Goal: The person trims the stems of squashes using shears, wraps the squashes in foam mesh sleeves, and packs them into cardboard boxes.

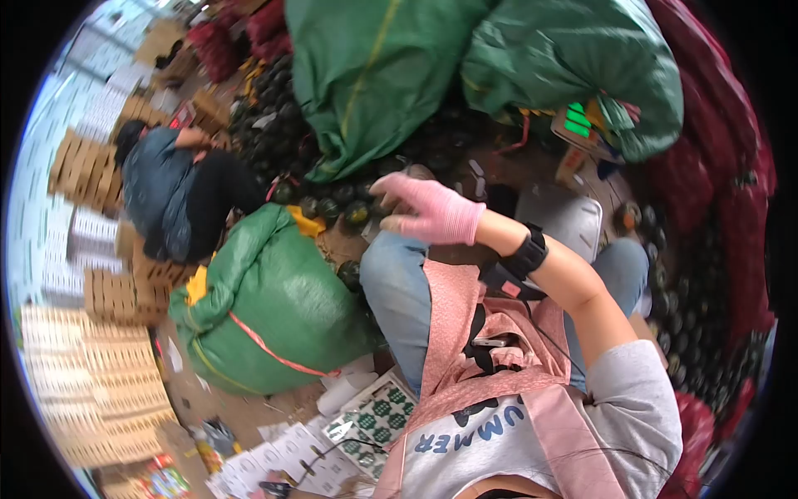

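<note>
My right hand (436, 212), in a pink knitted glove, is raised over my bent knee with its fingers apart and nothing visible in them. A black strap (527, 252) circles that wrist. Just beyond the hand lie dark green round fruits (357, 214), perhaps squash. Only a bit of my left arm, with a dark band (276, 487), shows at the bottom edge; its fingers cannot be made out. Near it are white printed sheets (287, 461) and a sheet of green round labels (378, 418).
A full green sack (283, 303), tied with pink cord, stands at left; larger green sacks (374, 75) stand ahead. A person (179, 191) crouches beside stacked cardboard boxes (83, 170). Dark red net sacks (731, 166) and more fruits (686, 324) line the right. A grey stool-like object (565, 218) lies between my knees.
</note>
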A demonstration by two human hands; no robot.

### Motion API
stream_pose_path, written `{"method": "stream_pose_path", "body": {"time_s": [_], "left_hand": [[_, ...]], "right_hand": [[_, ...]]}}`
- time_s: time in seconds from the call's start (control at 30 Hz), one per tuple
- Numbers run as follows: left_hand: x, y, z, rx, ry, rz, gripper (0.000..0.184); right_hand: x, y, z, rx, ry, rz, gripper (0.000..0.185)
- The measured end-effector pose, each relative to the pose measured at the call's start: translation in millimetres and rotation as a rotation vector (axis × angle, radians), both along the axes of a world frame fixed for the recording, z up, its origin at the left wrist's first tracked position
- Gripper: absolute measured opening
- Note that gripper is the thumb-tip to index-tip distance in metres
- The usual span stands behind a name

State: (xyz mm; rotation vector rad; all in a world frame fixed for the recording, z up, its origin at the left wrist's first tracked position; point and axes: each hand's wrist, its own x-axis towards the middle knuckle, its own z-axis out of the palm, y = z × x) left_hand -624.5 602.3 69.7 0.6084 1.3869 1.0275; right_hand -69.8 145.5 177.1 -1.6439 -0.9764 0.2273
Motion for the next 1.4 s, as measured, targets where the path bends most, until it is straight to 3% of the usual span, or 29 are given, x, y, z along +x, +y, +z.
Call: {"method": "stream_pose_path", "body": {"time_s": [0.03, 0.13, 0.2, 0.27, 0.33, 0.37, 0.43, 0.47, 0.5, 0.53, 0.57, 0.6, 0.63, 0.67, 0.7, 0.77, 0.83, 0.9, 0.93, 0.97, 1.03, 1.1, 1.17, 1.2, 1.23, 1.27, 1.3, 1.37, 1.4], "left_hand": [[10.5, -3.1, -0.5, -0.008, 0.031, -0.001, 0.089], [33.5, -18.7, -2.5, -0.038, 0.105, 0.001, 0.087], [50.4, -30.8, -2.7, -0.059, 0.125, -0.006, 0.086], [83.9, -42.0, 0.6, -0.085, 0.120, -0.035, 0.085], [145.8, -54.0, 7.7, -0.070, 0.095, -0.152, 0.083], [181.0, -61.8, 10.6, -0.044, 0.075, -0.272, 0.083], [258.4, -78.6, 25.3, 0.148, 0.114, -0.814, 0.062], [302.9, -106.0, 32.0, 0.278, 0.157, -0.839, 0.053], [338.0, -144.5, 40.4, 0.420, 0.193, -0.881, 0.044], [364.7, -163.1, 42.1, 0.415, 0.138, -1.103, 0.036], [392.5, -182.5, 43.6, 0.410, 0.076, -1.323, 0.028], [416.2, -204.8, 42.7, 0.408, 0.084, -1.503, 0.040], [439.3, -242.1, 46.0, 0.389, 0.071, -1.654, 0.034], [454.6, -266.4, 46.0, 0.556, 0.152, -1.896, 0.026], [460.8, -305.6, 54.5, 0.701, 0.238, -1.997, 0.022], [478.6, -332.8, 42.6, 0.829, 0.003, -2.358, 0.022], [492.7, -357.4, 41.7, 0.555, -0.069, -2.711, 0.023], [506.9, -386.6, 54.8, 0.612, 0.153, -3.043, 0.023], [512.0, -409.8, 61.6, 0.749, 0.281, -3.134, 0.032], [519.3, -418.4, 56.6, 0.905, 0.245, -3.189, 0.033], [532.7, -431.2, 45.1, 1.230, 0.208, -3.235, 0.035], [531.6, -446.2, 35.9, 1.215, 0.094, -3.234, 0.038], [526.3, -463.8, 36.9, 1.145, 0.116, -3.275, 0.038], [521.2, -469.6, 36.1, 1.191, 0.107, -3.279, 0.038], [516.7, -473.9, 36.4, 1.225, 0.114, -3.275, 0.037], [508.8, -480.7, 43.5, 1.256, 0.140, -3.270, 0.038], [502.1, -485.4, 49.0, 1.267, 0.215, -3.283, 0.039], [491.1, -482.5, 55.3, 1.386, 0.159, -3.239, 0.036], [486.7, -474.6, 57.3, 1.352, 0.181, -3.191, 0.036]], "right_hand": [[-14.5, -11.9, 16.5, 0.011, -0.150, -0.050, 0.041], [-64.4, -55.4, 82.2, -0.061, -0.926, -0.363, 0.028], [-107.5, -74.6, 120.9, -0.008, -1.065, -0.649, 0.030], [-130.4, -83.6, 136.5, -0.041, -1.071, -0.768, 0.029], [-134.5, -100.0, 142.6, -0.098, -1.260, -0.801, 0.023], [-136.3, -108.4, 144.1, -0.135, -1.359, -0.825, 0.021], [-139.0, -114.1, 124.2, 0.004, -1.498, -1.045, 0.020], [-142.2, -129.6, 119.8, 0.071, -1.541, -1.099, 0.022], [-145.1, -136.3, 108.4, 0.121, -1.329, -1.299, 0.022], [-146.7, -143.5, 97.0, 0.160, -1.095, -1.472, 0.024], [-140.4, -165.9, 97.0, 0.059, -1.096, -1.559, 0.022], [-133.2, -189.4, 96.9, -0.046, -1.096, -1.643, 0.022], [-138.1, -230.8, 99.9, -0.323, -1.266, -1.620, 0.021], [-143.8, -273.2, 102.5, -0.574, -1.457, -1.574, 0.022], [-163.3, -294.9, 81.2, -0.731, -1.359, -1.681, 0.015], [-222.2, -315.7, 66.1, -0.864, -1.005, -1.831, 0.015], [-283.7, -330.5, 49.0, -1.061, -0.754, -2.008, 0.016], [-337.7, -330.2, 36.0, -1.066, -0.323, -2.238, 0.023], [-359.2, -344.3, 26.9, -1.097, -0.019, -2.303, 0.027], [-383.7, -346.4, 20.3, -1.223, 0.425, -2.293, 0.035], [-433.0, -347.2, -0.4, -1.441, 1.140, -2.124, 0.047], [-471.4, -346.5, -18.4, -1.322, 1.434, -2.051, 0.041], [-485.7, -360.3, -44.6, -1.231, 1.525, -1.839, 0.057], [-499.3, -372.1, -80.1, -1.055, 1.358, -1.910, 0.073], [-503.5, -388.4, -122.3, -0.734, 1.213, -2.009, 0.084], [-479.0, -387.6, -121.3, 0.081, 1.257, -2.031, 0.093], [-485.4, -400.7, -178.3, 0.027, 1.247, -2.048, 0.100], [-468.8, -405.3, -225.5, -0.088, 1.295, -2.014, 0.110], [-462.8, -404.8, -244.0, 0.037, 1.305, -1.989, 0.111]]}}
